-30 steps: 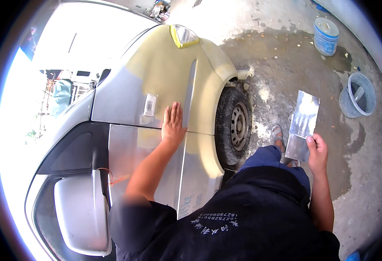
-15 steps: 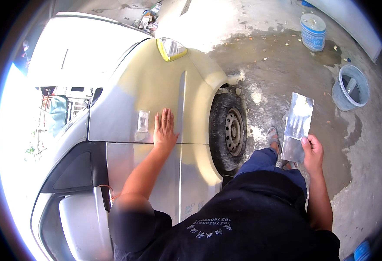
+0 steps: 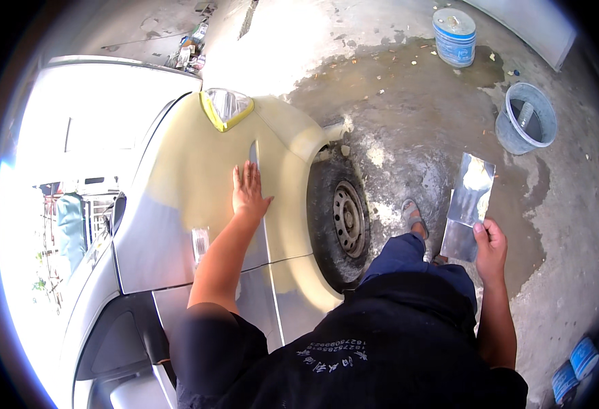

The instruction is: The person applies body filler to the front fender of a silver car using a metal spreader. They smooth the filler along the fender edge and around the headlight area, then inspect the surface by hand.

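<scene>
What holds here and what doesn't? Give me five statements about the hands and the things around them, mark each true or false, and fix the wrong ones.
1. The left hand lies flat against the car. True.
2. The right hand is empty. False: it grips shiny plates.
3. Yellow tape edges the headlight. True.
4. The open bucket stands on the hood. False: it stands on the ground.
5. The wheel is completely hidden. False: its rim and tire show.
</scene>
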`<state>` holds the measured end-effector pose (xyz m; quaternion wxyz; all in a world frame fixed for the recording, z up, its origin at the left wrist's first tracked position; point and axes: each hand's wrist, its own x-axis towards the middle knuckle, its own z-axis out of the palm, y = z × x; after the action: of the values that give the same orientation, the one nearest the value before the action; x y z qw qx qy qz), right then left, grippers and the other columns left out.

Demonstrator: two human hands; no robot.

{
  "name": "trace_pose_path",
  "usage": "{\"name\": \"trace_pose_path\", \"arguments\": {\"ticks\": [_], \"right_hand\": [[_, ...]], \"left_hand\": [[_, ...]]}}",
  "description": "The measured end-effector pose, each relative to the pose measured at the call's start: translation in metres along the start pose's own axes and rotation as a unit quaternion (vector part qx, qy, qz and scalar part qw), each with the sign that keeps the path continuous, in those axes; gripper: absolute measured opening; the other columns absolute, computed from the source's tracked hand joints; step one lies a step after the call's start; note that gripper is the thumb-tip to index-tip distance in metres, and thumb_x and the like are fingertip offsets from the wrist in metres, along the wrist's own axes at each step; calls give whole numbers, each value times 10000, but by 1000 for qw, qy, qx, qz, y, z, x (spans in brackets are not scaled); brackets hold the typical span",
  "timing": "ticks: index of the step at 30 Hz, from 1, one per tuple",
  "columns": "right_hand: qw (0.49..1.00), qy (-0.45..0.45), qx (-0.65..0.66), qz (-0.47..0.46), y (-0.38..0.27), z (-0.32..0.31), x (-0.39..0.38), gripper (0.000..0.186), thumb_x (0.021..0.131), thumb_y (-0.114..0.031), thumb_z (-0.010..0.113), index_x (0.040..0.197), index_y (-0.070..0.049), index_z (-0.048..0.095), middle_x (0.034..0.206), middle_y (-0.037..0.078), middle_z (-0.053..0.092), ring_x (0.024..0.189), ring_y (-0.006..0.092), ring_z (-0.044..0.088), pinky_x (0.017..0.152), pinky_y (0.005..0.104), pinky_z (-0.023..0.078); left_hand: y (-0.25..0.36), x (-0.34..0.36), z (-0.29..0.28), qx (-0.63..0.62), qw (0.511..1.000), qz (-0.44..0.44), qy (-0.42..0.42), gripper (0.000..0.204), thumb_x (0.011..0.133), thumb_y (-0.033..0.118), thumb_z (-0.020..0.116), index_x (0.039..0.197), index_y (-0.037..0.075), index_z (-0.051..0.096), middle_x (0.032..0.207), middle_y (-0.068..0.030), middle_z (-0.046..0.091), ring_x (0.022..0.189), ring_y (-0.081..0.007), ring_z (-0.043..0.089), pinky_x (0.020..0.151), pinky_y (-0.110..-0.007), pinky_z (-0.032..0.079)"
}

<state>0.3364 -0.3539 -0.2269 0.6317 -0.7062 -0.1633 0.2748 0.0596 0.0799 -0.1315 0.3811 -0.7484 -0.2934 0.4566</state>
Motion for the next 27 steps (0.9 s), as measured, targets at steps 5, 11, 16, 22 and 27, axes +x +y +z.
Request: {"name": "trace_pose_path", "arguments": {"ticks": [5,11,16,22,27], "right_hand": [[1000,-1,13,6,-2,11,9,161,936,-162,576,874,-13,577,724,-58,466,669,27,393,600,196,339],[1000,-20,10,-9,-5,18,17,175,935,-173,580,875,-9,579,732,-54,476,674,30,405,603,200,349],[999,-24,16,-15,-5,13,13,177,932,-174,582,863,-11,579,720,-50,479,672,35,410,600,208,356],[999,-22,0,-25,-8,-3,5,177,928,-173,587,856,-11,580,707,-49,478,666,35,409,594,209,356],[999,-13,-1,-37,-6,-16,-1,180,926,-170,587,846,-9,577,697,-50,466,654,36,402,584,212,348]], "left_hand": [[9,-1,-1,8,1000,10,-18,876,916,611,328,1485,-14,95,1577,-119,58,1456,-270,-57,1144,-532,-72],[26,-34,0,4,999,22,-39,898,915,609,337,1471,-53,94,1564,-173,72,1454,-303,-31,1146,-529,-55],[44,-59,9,9,1000,11,-28,866,918,615,330,1475,-26,159,1557,-185,106,1448,-340,4,1139,-548,-37],[65,-86,14,-16,999,15,-46,845,922,593,345,1472,-26,177,1542,-224,131,1441,-375,40,1139,-547,-43],[80,-105,16,-52,997,12,-53,825,921,558,380,1467,-30,189,1523,-281,126,1429,-423,44,1144,-534,-45]]}}
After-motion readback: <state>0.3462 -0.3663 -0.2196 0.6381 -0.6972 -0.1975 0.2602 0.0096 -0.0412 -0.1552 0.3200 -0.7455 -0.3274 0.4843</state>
